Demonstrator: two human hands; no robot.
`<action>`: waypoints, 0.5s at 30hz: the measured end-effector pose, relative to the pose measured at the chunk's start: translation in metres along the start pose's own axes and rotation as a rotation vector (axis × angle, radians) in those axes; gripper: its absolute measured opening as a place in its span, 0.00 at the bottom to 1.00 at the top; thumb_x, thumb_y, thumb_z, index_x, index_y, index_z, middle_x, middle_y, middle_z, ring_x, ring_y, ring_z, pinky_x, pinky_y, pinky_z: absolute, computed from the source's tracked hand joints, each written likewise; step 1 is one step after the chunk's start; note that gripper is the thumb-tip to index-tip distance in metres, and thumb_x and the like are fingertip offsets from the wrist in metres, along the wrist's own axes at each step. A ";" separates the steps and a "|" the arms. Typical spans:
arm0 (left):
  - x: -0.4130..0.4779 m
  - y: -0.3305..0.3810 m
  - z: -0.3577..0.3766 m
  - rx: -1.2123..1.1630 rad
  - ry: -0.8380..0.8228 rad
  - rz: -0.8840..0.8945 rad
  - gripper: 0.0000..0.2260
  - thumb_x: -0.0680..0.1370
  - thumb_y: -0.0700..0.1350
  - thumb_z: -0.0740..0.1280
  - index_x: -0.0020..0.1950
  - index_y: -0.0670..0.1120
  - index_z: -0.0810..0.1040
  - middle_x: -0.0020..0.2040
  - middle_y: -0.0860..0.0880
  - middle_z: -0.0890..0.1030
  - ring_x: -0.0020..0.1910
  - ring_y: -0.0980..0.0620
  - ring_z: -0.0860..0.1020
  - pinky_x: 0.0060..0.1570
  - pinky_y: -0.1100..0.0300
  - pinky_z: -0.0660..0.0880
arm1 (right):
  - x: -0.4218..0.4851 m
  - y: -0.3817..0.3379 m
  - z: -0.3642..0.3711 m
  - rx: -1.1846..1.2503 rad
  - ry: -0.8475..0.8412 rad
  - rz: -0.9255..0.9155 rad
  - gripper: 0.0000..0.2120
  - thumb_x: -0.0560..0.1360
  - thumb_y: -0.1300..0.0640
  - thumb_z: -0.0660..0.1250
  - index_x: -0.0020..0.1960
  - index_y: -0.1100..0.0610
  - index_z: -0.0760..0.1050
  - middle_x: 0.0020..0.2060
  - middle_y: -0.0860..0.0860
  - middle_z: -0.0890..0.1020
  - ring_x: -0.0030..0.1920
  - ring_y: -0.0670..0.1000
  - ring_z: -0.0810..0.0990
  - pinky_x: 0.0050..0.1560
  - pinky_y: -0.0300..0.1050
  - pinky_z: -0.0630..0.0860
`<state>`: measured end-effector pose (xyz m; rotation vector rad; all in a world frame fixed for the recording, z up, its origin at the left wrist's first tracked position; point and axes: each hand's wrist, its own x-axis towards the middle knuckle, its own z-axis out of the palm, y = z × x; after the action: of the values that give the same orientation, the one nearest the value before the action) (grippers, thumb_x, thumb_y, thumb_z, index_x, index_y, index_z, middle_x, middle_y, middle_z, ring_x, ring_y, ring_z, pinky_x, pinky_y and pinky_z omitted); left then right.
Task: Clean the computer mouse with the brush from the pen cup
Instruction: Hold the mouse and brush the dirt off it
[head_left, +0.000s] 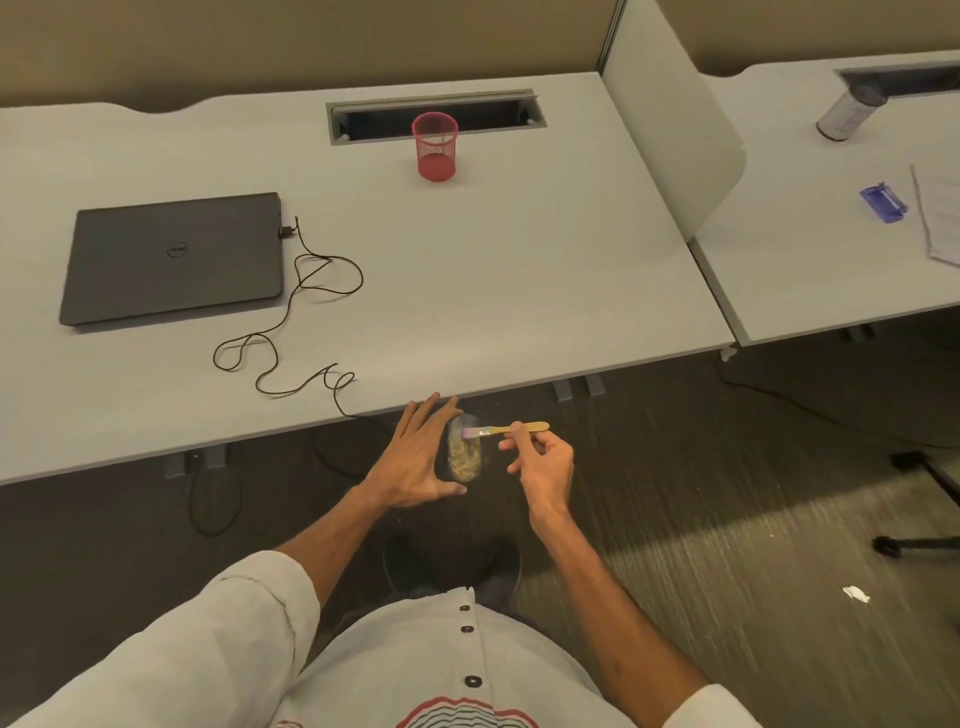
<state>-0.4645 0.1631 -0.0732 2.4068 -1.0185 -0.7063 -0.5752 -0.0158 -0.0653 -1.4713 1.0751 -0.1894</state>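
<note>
My left hand (415, 457) holds the computer mouse (464, 451) below the desk's front edge, over the floor; the fingers run along its left side and the thumb is under its near end. The mouse's surface is covered with yellowish dust. My right hand (540, 460) pinches the wooden handle of a small brush (506, 429), whose bristles touch the far end of the mouse. The mouse's black cable (291, 322) trails across the desk to the closed dark laptop (174, 257). The red mesh pen cup (435, 147) stands upright at the back of the desk.
The grey desk (493, 270) has a cable slot (436, 115) behind the cup. A white divider panel (670, 130) separates it from the neighbouring desk, which holds a can (847, 111), a blue object (883, 201) and papers (940, 218). Cables lie on the carpet.
</note>
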 end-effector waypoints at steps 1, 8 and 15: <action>0.001 0.001 0.001 -0.010 0.001 -0.006 0.53 0.73 0.65 0.79 0.87 0.48 0.53 0.89 0.49 0.48 0.89 0.48 0.40 0.87 0.40 0.41 | 0.001 0.001 -0.001 -0.009 -0.008 0.001 0.09 0.84 0.49 0.71 0.51 0.51 0.87 0.39 0.46 0.89 0.32 0.43 0.82 0.33 0.33 0.78; 0.002 0.006 0.005 -0.039 0.006 -0.047 0.54 0.72 0.65 0.79 0.87 0.49 0.53 0.89 0.51 0.47 0.89 0.49 0.41 0.87 0.40 0.42 | 0.012 0.008 -0.018 -0.023 0.073 0.056 0.11 0.85 0.50 0.71 0.46 0.51 0.86 0.41 0.48 0.89 0.38 0.49 0.82 0.38 0.42 0.78; 0.003 0.006 0.005 -0.003 0.000 -0.062 0.54 0.72 0.66 0.79 0.87 0.48 0.53 0.89 0.50 0.47 0.89 0.49 0.40 0.87 0.42 0.40 | 0.010 0.012 -0.021 0.052 0.016 0.024 0.09 0.85 0.51 0.71 0.50 0.53 0.87 0.41 0.49 0.89 0.32 0.44 0.79 0.35 0.34 0.78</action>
<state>-0.4692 0.1560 -0.0747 2.4452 -0.9461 -0.7281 -0.5899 -0.0354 -0.0753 -1.4118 1.0930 -0.2108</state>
